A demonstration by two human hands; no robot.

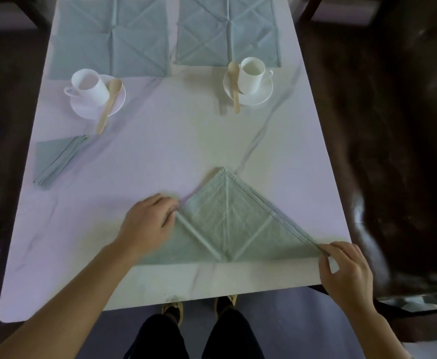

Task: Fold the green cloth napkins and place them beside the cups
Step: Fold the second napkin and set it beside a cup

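Note:
A green napkin lies folded into a triangle near the table's front edge, its apex pointing away from me. My left hand rests on its left side with fingers curled over the edge. My right hand pinches the triangle's right corner. A smaller folded napkin lies at the left, below the left cup. The right cup stands on its saucer at the back right. Two unfolded napkins, the left one and the right one, lie flat at the far end.
Each cup sits on a white saucer with a wooden spoon: the left spoon and the right spoon. The white table ends just in front of my legs. Dark chairs stand at the right.

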